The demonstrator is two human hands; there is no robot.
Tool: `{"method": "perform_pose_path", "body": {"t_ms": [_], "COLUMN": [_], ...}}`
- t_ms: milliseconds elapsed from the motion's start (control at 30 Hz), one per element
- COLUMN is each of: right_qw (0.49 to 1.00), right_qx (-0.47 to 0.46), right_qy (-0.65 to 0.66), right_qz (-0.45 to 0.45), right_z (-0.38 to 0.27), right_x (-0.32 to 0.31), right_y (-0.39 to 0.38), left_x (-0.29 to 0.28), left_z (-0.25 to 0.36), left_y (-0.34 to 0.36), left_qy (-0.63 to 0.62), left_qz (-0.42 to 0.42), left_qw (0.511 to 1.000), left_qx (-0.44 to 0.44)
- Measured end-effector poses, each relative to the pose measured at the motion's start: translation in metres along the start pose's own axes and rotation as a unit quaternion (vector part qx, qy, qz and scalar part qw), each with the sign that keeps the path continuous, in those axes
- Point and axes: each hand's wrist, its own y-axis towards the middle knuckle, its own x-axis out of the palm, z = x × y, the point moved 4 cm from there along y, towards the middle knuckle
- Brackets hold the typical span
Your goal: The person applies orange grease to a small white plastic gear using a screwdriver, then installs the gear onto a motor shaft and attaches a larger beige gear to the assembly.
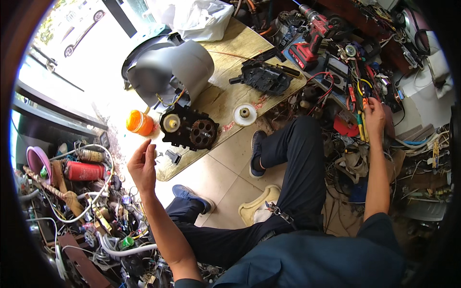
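Note:
At the table's front left corner my left hand (142, 165) is raised with its fingers curled toward the thumb; what they pinch, if anything, is too small to make out. Close by lie a small grey part (173, 156) and the black gearbox housing (189, 128) with a white gear and a brown holed wheel inside. A white gear with a metal pinion (244, 114) rests to its right. Far right, my right hand (374, 117) closes round an orange-handled tool (365, 102) among hand tools. Pliers with yellow-green handles (361, 127) hang beside it.
On the wooden table (230, 42) are an orange tub (139, 123), a grey rounded casing (192, 67), a black cover (265, 77) and a white bag (201, 19). A red cordless drill (312, 41) lies on the right bench. Cluttered parts surround a red cylinder (85, 171) at left.

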Motion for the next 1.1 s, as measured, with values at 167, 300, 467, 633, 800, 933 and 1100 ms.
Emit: {"method": "perform_pose_path", "body": {"t_ms": [167,300,467,633,800,933,1100], "right_qw": [0.938,0.901,0.89,0.887,0.889,0.887,0.885], "right_qx": [-0.158,-0.196,-0.264,-0.269,-0.294,-0.299,-0.309], "right_qy": [0.271,0.267,0.183,0.09,0.053,0.027,0.029], "right_qz": [-0.148,-0.28,-0.325,-0.364,-0.348,-0.351,-0.347], "right_z": [-0.233,-0.327,-0.368,-0.391,-0.403,-0.411,-0.415], "right_x": [0.031,0.07,0.104,0.116,0.124,0.132,0.136], "right_y": [-0.081,-0.106,-0.104,-0.101,-0.101,-0.101,-0.102], "left_x": [0.004,0.01,0.007,0.002,0.0,-0.001,0.001], "left_z": [-0.005,0.002,0.009,0.011,0.02,0.027,0.025], "left_y": [-0.001,-0.003,-0.005,-0.004,-0.004,-0.006,-0.005], "left_qy": [0.0,-0.004,0.02,0.012,0.016,0.03,0.034], "left_qz": [-0.004,0.002,0.009,0.019,0.015,0.016,0.004], "left_qw": [1.0,1.0,1.0,0.999,0.999,0.999,0.998], "left_qx": [0.002,0.014,0.022,0.024,0.025,0.031,0.049]}}
